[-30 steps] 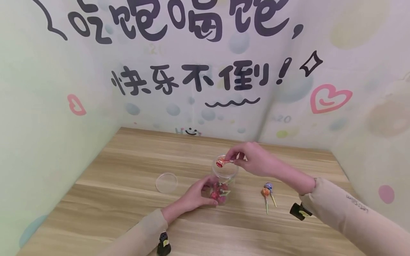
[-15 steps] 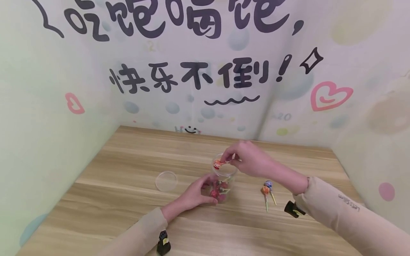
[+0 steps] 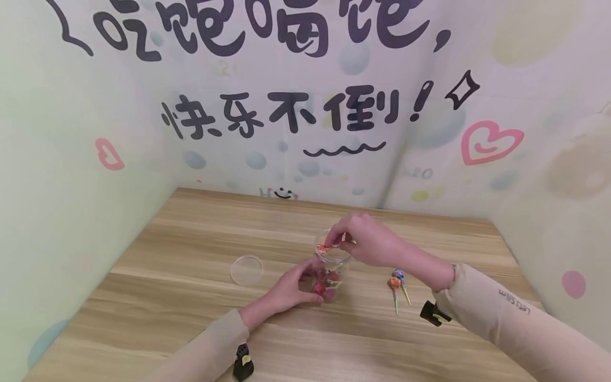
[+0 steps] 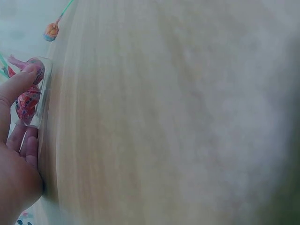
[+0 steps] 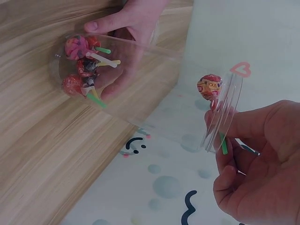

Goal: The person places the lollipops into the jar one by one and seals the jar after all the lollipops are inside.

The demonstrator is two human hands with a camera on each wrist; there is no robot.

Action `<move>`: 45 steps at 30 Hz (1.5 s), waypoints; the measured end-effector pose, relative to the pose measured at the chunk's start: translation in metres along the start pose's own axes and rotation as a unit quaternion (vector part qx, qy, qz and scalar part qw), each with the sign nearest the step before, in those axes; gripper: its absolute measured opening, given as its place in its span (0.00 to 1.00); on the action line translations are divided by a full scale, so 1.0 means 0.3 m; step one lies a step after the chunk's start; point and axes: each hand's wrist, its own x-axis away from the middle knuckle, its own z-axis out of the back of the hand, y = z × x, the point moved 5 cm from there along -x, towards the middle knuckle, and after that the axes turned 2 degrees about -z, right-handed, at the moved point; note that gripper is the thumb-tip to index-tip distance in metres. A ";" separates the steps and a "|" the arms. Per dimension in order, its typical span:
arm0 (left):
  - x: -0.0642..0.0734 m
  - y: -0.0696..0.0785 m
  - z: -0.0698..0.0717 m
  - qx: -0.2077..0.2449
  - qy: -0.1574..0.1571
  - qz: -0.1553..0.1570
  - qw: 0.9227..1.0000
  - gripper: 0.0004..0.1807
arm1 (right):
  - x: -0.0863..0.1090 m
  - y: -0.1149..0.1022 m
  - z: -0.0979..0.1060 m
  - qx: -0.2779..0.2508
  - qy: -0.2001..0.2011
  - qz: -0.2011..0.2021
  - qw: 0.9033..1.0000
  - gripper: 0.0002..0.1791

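A clear plastic jar (image 3: 340, 269) stands upright and uncovered on the table, several wrapped lollipops (image 5: 75, 86) lying at its bottom. My left hand (image 3: 288, 289) grips the jar low on its left side, thumb and fingers around the wall. At the mouth, my right hand (image 3: 374, 241) pinches a lollipop (image 5: 209, 87) by its green stick. That lollipop's red and orange wrapped head is inside the jar, just below the rim, well above the others. In the left wrist view, the left thumb lies across the jar wall in front of red-wrapped lollipops (image 4: 28, 104).
A round clear lid (image 3: 246, 270) lies flat left of the jar. Right of the jar lie two more lollipops, one orange (image 3: 395, 283) and one blue (image 3: 399, 274). The wood-grain table (image 3: 191, 233) meets printed walls at the back and sides.
My right hand has moved left and slightly down, bringing the lollipop from above the jar's opening to inside its mouth. The left hand keeps its grip on the jar.
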 end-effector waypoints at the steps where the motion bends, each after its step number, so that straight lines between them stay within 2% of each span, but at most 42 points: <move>1: 0.000 0.000 0.000 0.000 0.000 0.001 1.000 0.42 | 0.000 0.001 0.000 -0.001 -0.001 0.000 1.000 0.12; 25: 0.005 -0.003 0.001 0.004 -0.003 0.007 1.000 0.38 | 0.006 0.008 -0.005 -0.021 -0.014 -0.011 1.000 0.11; 31: 0.005 0.002 -0.001 0.010 -0.001 0.005 1.000 0.40 | 0.013 0.013 -0.005 -0.028 -0.024 -0.026 0.999 0.17; 36: 0.003 0.003 -0.003 0.014 0.002 0.000 1.000 0.41 | 0.017 0.017 -0.005 -0.034 -0.012 -0.028 0.999 0.18; 40: 0.002 -0.003 -0.002 0.006 -0.003 0.006 1.000 0.41 | 0.024 0.026 -0.002 -0.052 0.005 -0.027 0.998 0.17; 45: 0.001 -0.009 -0.003 -0.003 -0.005 0.012 1.000 0.43 | 0.046 0.055 0.019 -0.077 0.057 -0.036 0.995 0.15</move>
